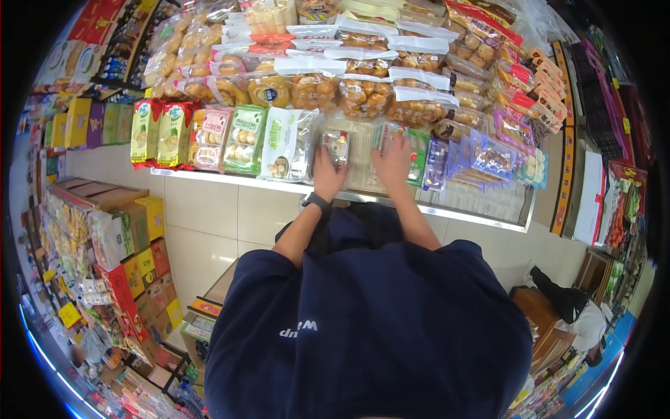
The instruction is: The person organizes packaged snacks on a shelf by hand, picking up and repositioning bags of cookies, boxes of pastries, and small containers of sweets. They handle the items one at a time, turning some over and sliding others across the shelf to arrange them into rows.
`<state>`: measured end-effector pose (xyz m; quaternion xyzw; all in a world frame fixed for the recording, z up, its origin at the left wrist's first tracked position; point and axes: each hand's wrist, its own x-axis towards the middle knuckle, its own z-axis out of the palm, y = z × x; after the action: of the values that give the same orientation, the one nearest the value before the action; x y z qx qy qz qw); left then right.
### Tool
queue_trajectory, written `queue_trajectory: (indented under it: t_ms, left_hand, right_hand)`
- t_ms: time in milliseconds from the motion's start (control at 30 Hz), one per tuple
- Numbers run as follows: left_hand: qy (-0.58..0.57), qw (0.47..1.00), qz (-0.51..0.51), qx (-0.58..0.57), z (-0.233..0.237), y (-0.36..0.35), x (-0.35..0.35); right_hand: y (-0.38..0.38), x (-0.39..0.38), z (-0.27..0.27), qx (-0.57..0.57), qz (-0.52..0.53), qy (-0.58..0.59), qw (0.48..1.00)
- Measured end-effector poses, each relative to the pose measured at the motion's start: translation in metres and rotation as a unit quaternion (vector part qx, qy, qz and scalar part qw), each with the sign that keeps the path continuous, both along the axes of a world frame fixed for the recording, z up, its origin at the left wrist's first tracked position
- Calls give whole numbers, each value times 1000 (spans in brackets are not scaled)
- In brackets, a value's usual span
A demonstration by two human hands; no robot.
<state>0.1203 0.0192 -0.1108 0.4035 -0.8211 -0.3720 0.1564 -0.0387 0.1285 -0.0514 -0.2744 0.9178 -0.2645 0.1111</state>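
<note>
My left hand (pixel 329 172), with a dark watch on the wrist, grips the near end of a small clear snack packet (pixel 338 143) with a red and white label. To its right, my right hand (pixel 393 162) has its fingers over a clear snack packet (pixel 385 131) with red lettering, partly hidden by the hand. A green-edged packet (pixel 418 157) lies beside the right hand. Left of my left hand stands a white and green packet (pixel 280 143). Both held packets lie at the front of the display shelf (pixel 361 157).
Rows of bagged pastries (pixel 366 96) fill the shelf behind my hands. Purple packets (pixel 481 155) lie to the right, yellow-green packets (pixel 174 133) to the left. A metal edge (pixel 481 219) runs along the front. Stacked cartons (pixel 143 269) stand left; another person (pixel 586 322) is lower right.
</note>
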Motion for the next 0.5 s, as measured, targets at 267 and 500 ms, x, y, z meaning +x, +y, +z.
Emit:
queue_trajectory:
  t_ms: [267,500]
  left_hand:
    - [59,973,79,210,14,-5,3]
    - [66,937,121,321,9,-14,7]
  right_hand:
    - [-9,-15,10,126,-60,-33,990]
    - [-13,-16,-7,104,-35,-61,992]
